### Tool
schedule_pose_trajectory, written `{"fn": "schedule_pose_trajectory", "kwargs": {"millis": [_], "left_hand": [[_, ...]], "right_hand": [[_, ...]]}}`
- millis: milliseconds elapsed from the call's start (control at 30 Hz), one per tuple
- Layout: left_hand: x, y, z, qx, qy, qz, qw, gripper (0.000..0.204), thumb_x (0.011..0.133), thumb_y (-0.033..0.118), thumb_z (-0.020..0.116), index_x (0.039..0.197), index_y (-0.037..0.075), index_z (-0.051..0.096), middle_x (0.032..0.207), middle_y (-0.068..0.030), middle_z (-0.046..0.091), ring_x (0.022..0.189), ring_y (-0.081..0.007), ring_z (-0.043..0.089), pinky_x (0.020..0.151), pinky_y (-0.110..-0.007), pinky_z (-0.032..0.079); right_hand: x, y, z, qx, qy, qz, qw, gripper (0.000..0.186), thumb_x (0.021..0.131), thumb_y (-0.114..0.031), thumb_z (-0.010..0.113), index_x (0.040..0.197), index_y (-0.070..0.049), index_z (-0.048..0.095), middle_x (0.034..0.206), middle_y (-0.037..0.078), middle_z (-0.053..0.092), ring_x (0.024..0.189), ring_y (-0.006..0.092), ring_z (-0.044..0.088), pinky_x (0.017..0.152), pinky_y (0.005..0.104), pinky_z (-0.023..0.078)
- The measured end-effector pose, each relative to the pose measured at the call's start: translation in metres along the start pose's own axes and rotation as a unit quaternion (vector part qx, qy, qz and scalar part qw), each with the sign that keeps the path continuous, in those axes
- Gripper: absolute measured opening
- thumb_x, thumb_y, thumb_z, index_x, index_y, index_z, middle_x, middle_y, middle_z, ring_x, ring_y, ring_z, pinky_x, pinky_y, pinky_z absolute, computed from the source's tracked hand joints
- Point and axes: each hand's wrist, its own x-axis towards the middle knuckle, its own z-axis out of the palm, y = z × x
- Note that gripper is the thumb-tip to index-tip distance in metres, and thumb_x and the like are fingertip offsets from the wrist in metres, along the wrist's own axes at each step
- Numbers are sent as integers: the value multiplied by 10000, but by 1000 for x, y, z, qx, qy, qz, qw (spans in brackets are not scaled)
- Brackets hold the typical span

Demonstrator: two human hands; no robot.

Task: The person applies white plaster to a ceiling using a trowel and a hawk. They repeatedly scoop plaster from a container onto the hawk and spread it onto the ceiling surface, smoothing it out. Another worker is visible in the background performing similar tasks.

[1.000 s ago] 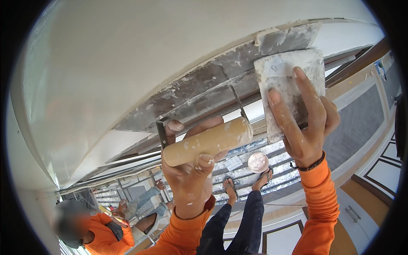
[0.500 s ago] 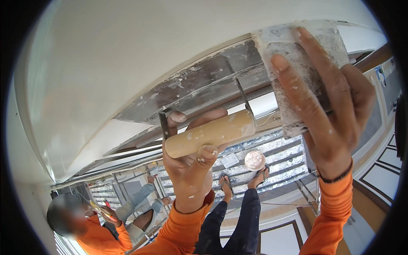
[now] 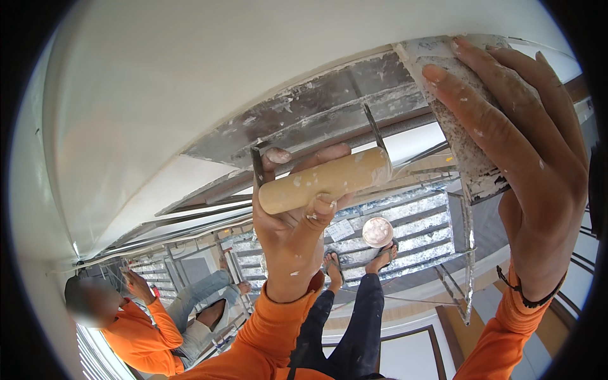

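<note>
My left hand (image 3: 294,234) is closed around the pale yellow cylindrical handle (image 3: 342,171) of a wide metal trowel (image 3: 304,107), whose grey plate is streaked with white compound and lies along the smooth white overhead surface (image 3: 158,82). At upper right, my right hand (image 3: 525,152) holds a speckled, compound-coated flat blade (image 3: 427,60), long fingers extended over its back and thumb mostly hidden. The blade's top meets the right part of the trowel's plate near the white surface; whether they touch is unclear.
Below, my feet (image 3: 383,256) stand on slatted metal scaffold planks (image 3: 418,215) beside a round tub of pale compound (image 3: 377,230) and a paper sheet (image 3: 340,229). A co-worker in orange (image 3: 136,329) sits lower left among scaffold rails. Panelled cabinetry (image 3: 399,348) lies below.
My right hand and blade have moved up and rightward, the fingers stretching further over it. My left hand with the trowel has shifted slightly up and right. The co-worker's hand has risen.
</note>
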Motion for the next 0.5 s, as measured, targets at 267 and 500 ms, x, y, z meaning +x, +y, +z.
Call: {"fn": "schedule_pose_trajectory", "kwargs": {"millis": [267, 500], "left_hand": [[1, -1, 0, -3, -5, 18, 1000, 579, 857, 85, 621, 1313, 46, 266, 1255, -291, 469, 1097, -410, 555, 874, -520, 511], [0, 0, 7, -6, 22, 17, 1000, 540, 854, 86, 624, 1286, 27, 305, 1243, -288, 481, 1089, -413, 559, 880, -500, 514]], "right_hand": [[6, 3, -7, 24, -13, -24, 999, 455, 703, 45, 580, 1141, -64, 637, 1145, 141, 630, 1130, 320, 550, 939, 400, 483], [-1, 14, -14, 21, -16, -39, 999, 444, 709, 38, 587, 1141, -57, 634, 1145, 143, 630, 1124, 324, 554, 934, 404, 483]]}}
